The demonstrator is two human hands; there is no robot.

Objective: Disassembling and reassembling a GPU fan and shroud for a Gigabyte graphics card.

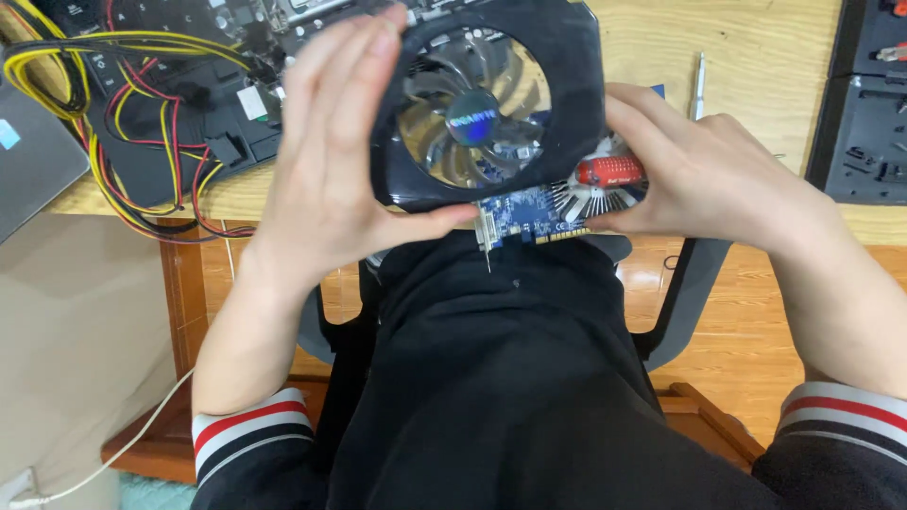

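A light wooden table (756,57) runs across the top of the frame. At upper left a black computer part (179,132) lies on it amid yellow, red and black cables (104,161). A slim silver tool (698,85) lies at upper right beside black trays (864,123).

We see a round blue sticker (472,117) on the fan hub, a red label (609,171) right of it, and a white tag (251,102) among the cables

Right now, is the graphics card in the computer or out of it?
Out. Both the left hand and right hand hold the graphics card up over the lap, fan facing the camera.
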